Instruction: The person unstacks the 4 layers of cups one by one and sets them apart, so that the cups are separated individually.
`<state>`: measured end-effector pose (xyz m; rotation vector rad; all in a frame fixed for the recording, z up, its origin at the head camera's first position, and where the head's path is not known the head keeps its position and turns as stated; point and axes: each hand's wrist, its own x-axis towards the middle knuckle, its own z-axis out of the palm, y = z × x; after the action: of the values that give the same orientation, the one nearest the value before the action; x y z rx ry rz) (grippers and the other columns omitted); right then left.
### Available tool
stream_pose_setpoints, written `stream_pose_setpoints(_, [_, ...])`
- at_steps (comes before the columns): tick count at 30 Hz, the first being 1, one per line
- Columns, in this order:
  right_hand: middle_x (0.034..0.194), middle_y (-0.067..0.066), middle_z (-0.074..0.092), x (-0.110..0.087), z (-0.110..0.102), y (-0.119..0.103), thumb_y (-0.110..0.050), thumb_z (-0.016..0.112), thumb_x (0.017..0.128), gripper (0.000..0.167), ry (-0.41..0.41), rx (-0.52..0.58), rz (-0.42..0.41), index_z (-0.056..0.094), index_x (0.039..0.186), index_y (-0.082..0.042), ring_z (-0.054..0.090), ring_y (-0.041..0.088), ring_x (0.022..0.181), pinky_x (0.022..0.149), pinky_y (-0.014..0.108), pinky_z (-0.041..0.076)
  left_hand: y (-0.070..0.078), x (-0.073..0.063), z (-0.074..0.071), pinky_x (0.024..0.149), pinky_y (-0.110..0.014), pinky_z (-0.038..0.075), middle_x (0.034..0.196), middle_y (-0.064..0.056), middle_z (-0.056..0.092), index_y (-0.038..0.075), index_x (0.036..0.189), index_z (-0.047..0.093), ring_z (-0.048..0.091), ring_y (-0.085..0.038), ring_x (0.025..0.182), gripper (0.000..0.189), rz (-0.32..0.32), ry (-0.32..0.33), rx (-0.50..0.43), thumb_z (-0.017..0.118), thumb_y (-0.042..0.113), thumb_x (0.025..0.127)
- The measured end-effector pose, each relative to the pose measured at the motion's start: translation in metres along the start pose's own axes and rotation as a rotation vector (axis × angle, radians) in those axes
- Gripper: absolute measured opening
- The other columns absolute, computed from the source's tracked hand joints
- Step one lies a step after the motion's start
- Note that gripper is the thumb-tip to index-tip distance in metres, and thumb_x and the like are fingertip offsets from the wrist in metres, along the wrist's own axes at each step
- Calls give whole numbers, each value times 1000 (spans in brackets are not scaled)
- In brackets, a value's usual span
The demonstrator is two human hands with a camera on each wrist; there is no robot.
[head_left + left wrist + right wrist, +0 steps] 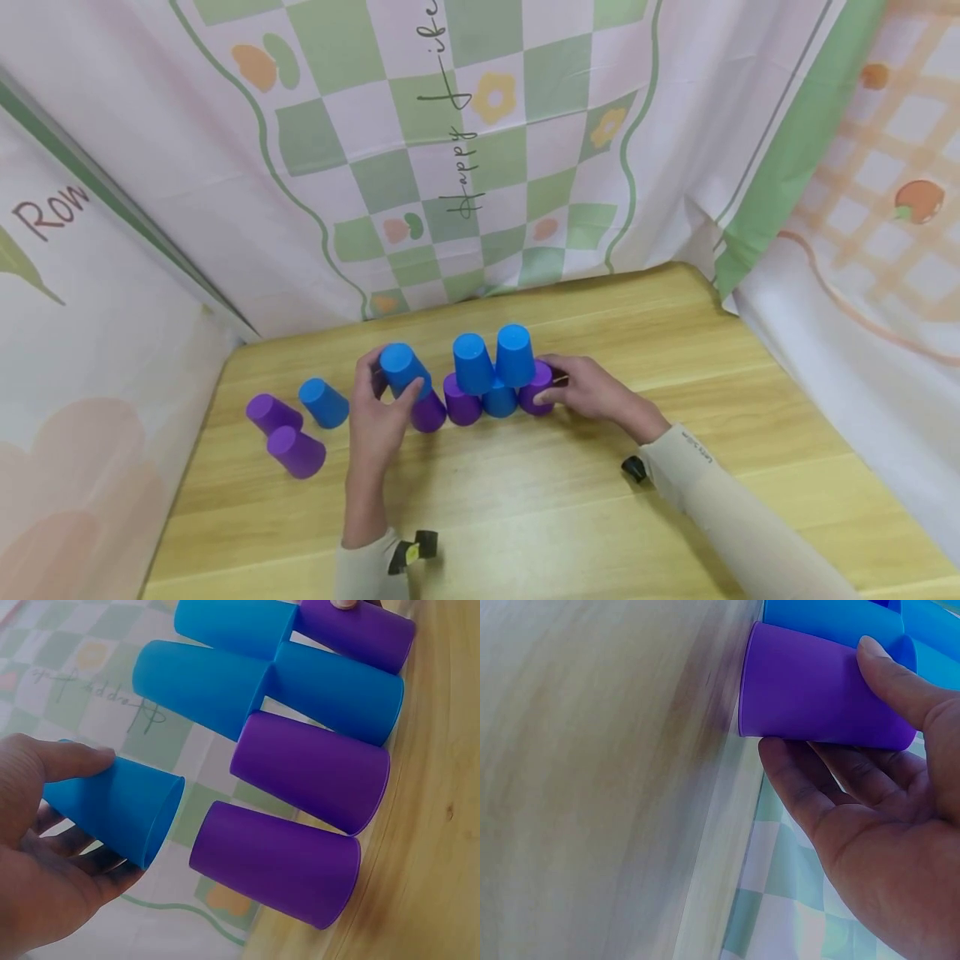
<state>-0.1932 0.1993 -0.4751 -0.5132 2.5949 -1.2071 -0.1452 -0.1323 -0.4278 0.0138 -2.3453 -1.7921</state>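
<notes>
My left hand [378, 425] grips an upside-down blue cup [403, 368] between thumb and fingers. In the left wrist view this blue cup [112, 806] is held apart from the nearest purple cup [277, 862], the left end of a bottom row. Beside that one stand another purple cup [462, 402], a blue cup [500, 402] and a right-end purple cup [534, 392], all mouth down. Two blue cups, a left one [472, 365] and a right one [515, 357], sit on the row as a second level. My right hand [588, 387] holds the right-end purple cup [817, 690], thumb on one side, fingers opposite.
Left of the row stand a blue cup [324, 403] and two purple cups, a rear one [272, 413] and a front one [297, 452], on the wooden table [525, 508]. Patterned cloth [480, 167] hangs behind the table and along both sides.
</notes>
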Motion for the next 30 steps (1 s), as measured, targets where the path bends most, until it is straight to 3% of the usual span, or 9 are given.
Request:
stream_pose_setpoints(9, [130, 10, 72, 0, 0, -1, -25, 78, 97, 50, 5, 2, -10, 63, 142, -11, 68, 29, 119, 103, 51, 58, 4, -3, -9, 124, -60, 35, 149, -12, 56, 14, 151, 48, 49, -40, 145, 61, 70, 41, 30, 76, 9, 97])
stream_pose_setpoints(16, [130, 10, 72, 0, 0, 0, -25, 78, 97, 50, 8, 2, -13, 63, 142, -11, 68, 30, 120, 103, 52, 58, 1, -4, -14, 123, -60, 37, 149, -12, 56, 14, 151, 49, 51, -40, 143, 63, 97, 82, 34, 77, 6, 95])
stream_pose_setpoints(30, [130, 10, 72, 1, 0, 0, -28, 78, 96, 51, 6, -19, 7, 63, 143, -12, 68, 30, 120, 103, 53, 58, -5, -6, -27, 123, -64, 34, 153, -21, 51, 7, 153, 47, 48, -48, 143, 65, 133, 153, 22, 74, -2, 94])
